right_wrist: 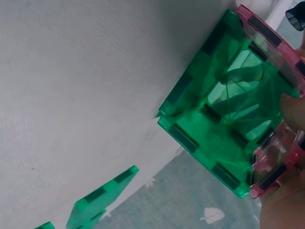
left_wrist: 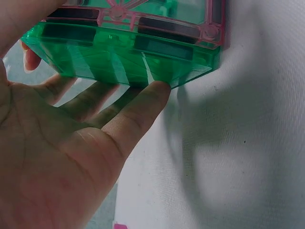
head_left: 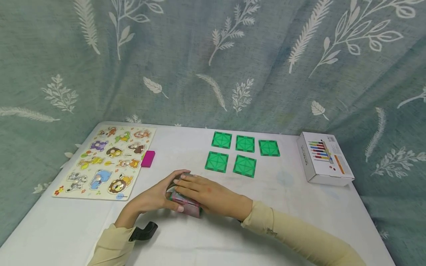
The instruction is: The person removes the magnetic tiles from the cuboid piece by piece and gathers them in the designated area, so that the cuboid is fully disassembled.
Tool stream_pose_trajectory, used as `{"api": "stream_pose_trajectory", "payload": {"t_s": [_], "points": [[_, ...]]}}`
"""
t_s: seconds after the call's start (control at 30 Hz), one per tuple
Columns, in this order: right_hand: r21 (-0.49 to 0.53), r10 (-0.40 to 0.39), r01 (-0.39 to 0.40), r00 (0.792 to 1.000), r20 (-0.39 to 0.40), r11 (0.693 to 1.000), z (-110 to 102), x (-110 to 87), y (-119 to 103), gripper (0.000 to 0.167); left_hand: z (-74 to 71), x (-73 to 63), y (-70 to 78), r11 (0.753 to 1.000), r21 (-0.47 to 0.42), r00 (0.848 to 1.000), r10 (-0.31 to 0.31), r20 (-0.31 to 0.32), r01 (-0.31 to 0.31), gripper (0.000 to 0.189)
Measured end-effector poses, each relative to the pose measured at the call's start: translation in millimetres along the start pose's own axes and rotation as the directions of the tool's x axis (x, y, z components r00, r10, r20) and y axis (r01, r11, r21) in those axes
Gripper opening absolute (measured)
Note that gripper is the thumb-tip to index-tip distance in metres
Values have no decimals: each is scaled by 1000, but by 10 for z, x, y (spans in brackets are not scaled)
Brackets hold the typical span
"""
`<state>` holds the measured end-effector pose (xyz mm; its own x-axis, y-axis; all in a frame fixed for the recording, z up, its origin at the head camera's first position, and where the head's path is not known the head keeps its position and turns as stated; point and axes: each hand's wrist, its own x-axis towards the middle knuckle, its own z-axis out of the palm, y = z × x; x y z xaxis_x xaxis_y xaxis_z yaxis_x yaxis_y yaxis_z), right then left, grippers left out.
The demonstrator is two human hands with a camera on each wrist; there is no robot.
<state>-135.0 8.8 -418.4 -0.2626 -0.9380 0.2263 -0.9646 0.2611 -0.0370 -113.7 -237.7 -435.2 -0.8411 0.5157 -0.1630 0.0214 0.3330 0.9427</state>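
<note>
A small box-like build of clear green and pink magnetic tiles point(head_left: 190, 210) stands between both hands, low in the middle of the head view. My left hand point(head_left: 154, 195) grips its left side, thumb toward the near face. In the left wrist view, the left fingers point(left_wrist: 138, 117) bear on the build's green side point(left_wrist: 119, 59). From the right, my right hand point(head_left: 209, 195) reaches over and holds the top and right side, hiding much of it. The right wrist view shows its green faces point(right_wrist: 217, 126) joined along pink tiles point(right_wrist: 267, 33), with the right thumb point(right_wrist: 293, 112) at the edge.
Several loose green square tiles point(head_left: 217, 162) lie in two rows beyond the hands. An animal puzzle board point(head_left: 111, 162) lies at left, a magenta block point(head_left: 148, 159) by its edge. At right sits a white printed box point(head_left: 326, 159). A patterned curtain point(head_left: 186, 62) hangs behind the table.
</note>
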Motion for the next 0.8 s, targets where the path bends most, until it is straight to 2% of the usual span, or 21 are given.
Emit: {"api": "stream_pose_trajectory", "payload": {"t_s": [0.17,0.47,0.8], "points": [[-1,20,-20,1000,15,1000,13,10,-8,71,-2,-7,-5,1000,6,1000,-6,-15,7,111],[35,59,-59,998,6,998,64,8,-24,64,-6,15,-19,999,50,1000,8,-26,-7,113],[52,60,-60,998,5,997,78,2,-23,62,-1,8,-26,1000,14,1000,-4,-10,4,111]]}}
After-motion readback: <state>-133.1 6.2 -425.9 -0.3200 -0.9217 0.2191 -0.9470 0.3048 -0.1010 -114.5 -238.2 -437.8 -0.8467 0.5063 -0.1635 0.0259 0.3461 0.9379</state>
